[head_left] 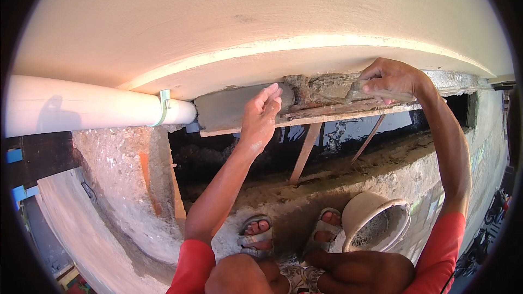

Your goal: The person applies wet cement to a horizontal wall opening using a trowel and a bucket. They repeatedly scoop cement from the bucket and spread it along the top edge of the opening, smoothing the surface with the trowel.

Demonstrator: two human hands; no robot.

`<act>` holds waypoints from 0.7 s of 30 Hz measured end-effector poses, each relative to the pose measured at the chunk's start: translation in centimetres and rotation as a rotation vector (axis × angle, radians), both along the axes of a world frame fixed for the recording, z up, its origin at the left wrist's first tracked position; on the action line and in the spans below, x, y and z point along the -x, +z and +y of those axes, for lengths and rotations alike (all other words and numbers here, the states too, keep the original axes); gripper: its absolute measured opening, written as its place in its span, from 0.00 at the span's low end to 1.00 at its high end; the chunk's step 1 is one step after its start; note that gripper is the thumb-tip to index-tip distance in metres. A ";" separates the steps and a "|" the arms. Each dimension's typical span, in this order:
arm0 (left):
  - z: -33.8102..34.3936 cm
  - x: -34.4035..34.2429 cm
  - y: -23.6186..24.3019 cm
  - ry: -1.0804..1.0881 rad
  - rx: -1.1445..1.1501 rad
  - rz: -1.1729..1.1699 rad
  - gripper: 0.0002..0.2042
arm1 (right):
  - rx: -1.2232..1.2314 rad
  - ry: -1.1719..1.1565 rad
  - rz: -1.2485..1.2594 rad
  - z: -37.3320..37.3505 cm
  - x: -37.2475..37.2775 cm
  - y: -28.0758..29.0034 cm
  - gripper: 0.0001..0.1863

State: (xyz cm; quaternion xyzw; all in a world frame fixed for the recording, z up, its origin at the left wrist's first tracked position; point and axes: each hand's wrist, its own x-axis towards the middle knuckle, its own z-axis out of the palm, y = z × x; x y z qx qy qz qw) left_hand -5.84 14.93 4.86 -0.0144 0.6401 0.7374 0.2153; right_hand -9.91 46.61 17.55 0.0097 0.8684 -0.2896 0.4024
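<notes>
My left hand is raised in front of the ledge below the wall, its fingers loosely stretched and nothing seen in them. Behind it lies a smooth grey patch of wet mortar. Farther right, my right hand is closed round the handle of a trowel, whose mortar-smeared blade is partly hidden against the ledge. Rough, uneven mortar covers the stretch between my hands. Along the lower edge of the mortar runs a wooden board.
Two slanting wooden props stand under the board over a dark ditch with water. A white pipe with a pale green clamp lies left. By my right foot, a bucket with grey mortar leans tilted.
</notes>
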 end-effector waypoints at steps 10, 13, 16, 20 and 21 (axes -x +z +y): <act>1.4 0.3 0.2 -0.070 -0.001 -0.058 0.24 | -0.002 -0.072 -0.003 2.3 -2.1 1.3 0.31; 2.1 0.3 0.1 -0.090 -0.021 -0.067 0.25 | -0.049 0.052 0.339 1.9 -5.6 3.7 0.20; 1.0 0.1 -0.7 -0.042 -0.033 -0.051 0.26 | -0.189 0.157 0.579 0.4 -9.0 3.8 0.24; 1.2 0.7 -0.8 0.033 -0.067 -0.042 0.26 | -0.423 0.213 0.750 -1.6 -12.9 1.6 0.24; 1.3 0.7 -0.9 0.035 -0.059 -0.038 0.26 | -0.431 0.244 0.800 -1.6 -13.3 0.0 0.24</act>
